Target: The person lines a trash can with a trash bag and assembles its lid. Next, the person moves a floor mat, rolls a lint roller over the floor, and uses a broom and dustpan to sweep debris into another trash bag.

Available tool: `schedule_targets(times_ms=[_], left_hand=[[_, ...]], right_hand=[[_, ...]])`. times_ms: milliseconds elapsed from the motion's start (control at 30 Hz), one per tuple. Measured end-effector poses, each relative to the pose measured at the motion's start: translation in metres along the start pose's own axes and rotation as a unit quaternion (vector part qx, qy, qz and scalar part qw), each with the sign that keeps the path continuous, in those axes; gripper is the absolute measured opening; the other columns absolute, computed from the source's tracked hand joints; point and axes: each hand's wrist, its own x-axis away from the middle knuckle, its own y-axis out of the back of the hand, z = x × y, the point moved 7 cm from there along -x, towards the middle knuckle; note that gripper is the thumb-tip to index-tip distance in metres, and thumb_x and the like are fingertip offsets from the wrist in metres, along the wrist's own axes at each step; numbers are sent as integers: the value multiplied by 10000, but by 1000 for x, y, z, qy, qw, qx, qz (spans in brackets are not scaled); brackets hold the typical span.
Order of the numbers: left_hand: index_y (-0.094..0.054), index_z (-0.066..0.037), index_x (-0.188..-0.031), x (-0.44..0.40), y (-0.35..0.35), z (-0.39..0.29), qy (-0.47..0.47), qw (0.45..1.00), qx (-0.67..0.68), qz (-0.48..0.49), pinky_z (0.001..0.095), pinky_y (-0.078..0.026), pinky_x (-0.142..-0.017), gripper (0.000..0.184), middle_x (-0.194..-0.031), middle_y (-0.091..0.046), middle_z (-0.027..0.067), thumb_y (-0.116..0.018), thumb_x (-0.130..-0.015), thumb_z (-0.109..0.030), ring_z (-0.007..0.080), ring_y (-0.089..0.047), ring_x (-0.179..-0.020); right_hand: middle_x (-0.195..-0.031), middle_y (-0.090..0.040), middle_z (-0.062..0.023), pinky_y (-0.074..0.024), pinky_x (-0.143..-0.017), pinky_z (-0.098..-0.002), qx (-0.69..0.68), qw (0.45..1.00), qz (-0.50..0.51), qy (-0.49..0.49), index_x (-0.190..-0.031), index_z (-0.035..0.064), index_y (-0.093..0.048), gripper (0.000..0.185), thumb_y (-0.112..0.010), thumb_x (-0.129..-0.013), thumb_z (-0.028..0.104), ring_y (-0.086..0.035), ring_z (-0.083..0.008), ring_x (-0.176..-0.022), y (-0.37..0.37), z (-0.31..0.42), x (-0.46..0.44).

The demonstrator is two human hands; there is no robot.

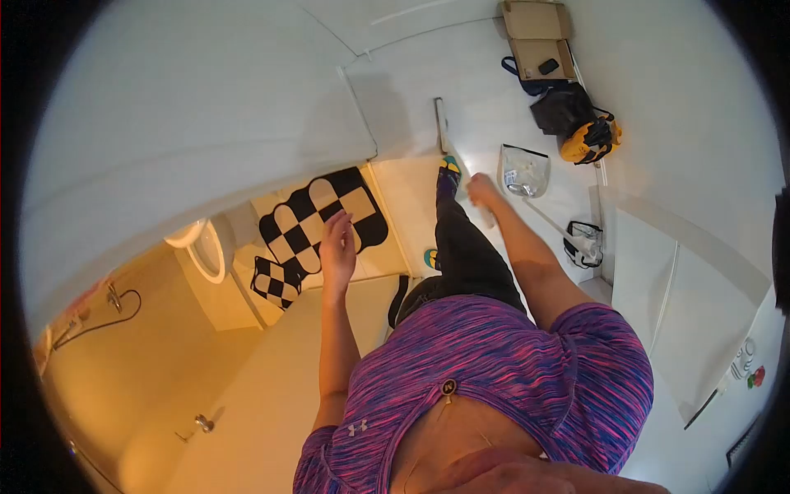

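Observation:
My right hand [484,191] is closed round a pale, blurred handle [487,217], beyond the dark trouser leg. Farther off, a narrow broom-like head [441,123] rests on the white floor near my foot; the link between it and the handle is blurred. To the right of my right hand lies a clear dustpan [525,171] with a dark front edge and a long, thin handle. My left hand [337,237] is raised in front of the checkered mat, empty, its fingers loosely bent and apart.
Black-and-white mats [325,216] lie beyond a doorway, near a toilet [207,251]. Along the right wall are an open cardboard box [535,37], a black bag [562,109], a yellow-and-black bag [589,140] and a clear bag with black trim [583,245].

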Motion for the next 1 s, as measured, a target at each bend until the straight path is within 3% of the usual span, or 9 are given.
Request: schedule_targets(times_ms=[33, 133, 300, 333, 500, 667, 767, 833, 1000], left_hand=[[-535, -36, -1044, -18, -7, -10, -17, 999, -11, 31, 275, -454, -664, 211, -1105, -497, 152, -460, -849, -57, 228, -559, -860], [-535, -19, -1040, -68, -12, -33, -38, 998, -15, 55, 268, -451, -657, 214, -1098, -500, 152, -452, -843, -40, 225, -558, -867], [-481, -7, -1103, -121, -49, -109, 28, 926, 320, 199, 298, -420, -793, 282, -996, -552, 122, -445, -848, -122, 182, -531, -909], [-488, 0, -1076, -119, -50, -153, 3, 884, 384, 267, 317, -420, -795, 306, -955, -559, 139, -416, -862, -207, 210, -537, -889], [-556, -24, -910, -45, -20, -385, -3, 347, 728, 591, 408, -458, -676, 676, -828, -570, 179, -123, -867, -541, 334, -536, -817], [-476, 58, -995, 50, 8, -448, 120, 18, 702, 701, 290, -411, -709, 779, -867, -539, 152, -127, -824, -618, 188, -524, -791], [-519, -245, -1124, 37, 4, -432, 159, 198, 844, 472, 237, -357, -425, 266, -1060, -501, -19, -469, -863, -263, 261, -477, -613], [-469, 39, -1003, 73, 10, -430, 59, -20, 455, 888, 235, -403, -618, 750, -888, -534, 109, -130, -832, -608, 129, -510, -727], [-523, 31, -908, 114, 9, -417, 148, -55, 423, 892, 232, -411, -595, 662, -798, -551, 84, -204, -860, -548, 123, -518, -707]], right_hand=[[-546, -502, -107, -387, -321, -347, 106, 980, -84, 143, -813, -10, -486, 138, -497, -686, 40, -473, -199, -369, -13, 12, -2], [-565, -526, -100, -392, -338, -359, 1, 996, 90, 9, -955, 28, -505, 243, -521, -714, 60, -496, -228, -399, -69, 1, -13], [-747, -586, -257, -477, -628, -401, 391, 892, 199, 109, -744, -52, -606, 193, -622, -590, 64, -600, -335, -690, -100, 31, -50], [-756, -578, -277, -475, -625, -417, 268, 954, 107, 79, -717, -62, -596, 172, -610, -597, 59, -596, -352, -708, -66, 64, -16], [-856, -578, -231, -448, -725, -420, 146, 976, -92, 134, -926, 7, -538, 261, -507, -695, 124, -561, -374, -825, 8, 74, 37], [-863, -577, -225, -440, -728, -429, 69, 987, -120, 77, -947, 0, -524, 269, -507, -735, 164, -557, -370, -824, 41, 43, 116], [-926, -571, -231, -437, -757, -418, -48, 988, -147, 23, -1050, 11, -507, 340, -506, -740, 150, -551, -374, -861, 27, 2, 174], [-943, -565, -241, -434, -778, -410, -105, 983, -148, -38, -1086, 18, -497, 368, -511, -739, 139, -546, -375, -889, 3, -25, 217], [-910, -569, -249, -446, -749, -395, -154, 951, -254, -92, -1096, 19, -493, 383, -535, -730, 125, -558, -361, -857, -70, -101, 287]])
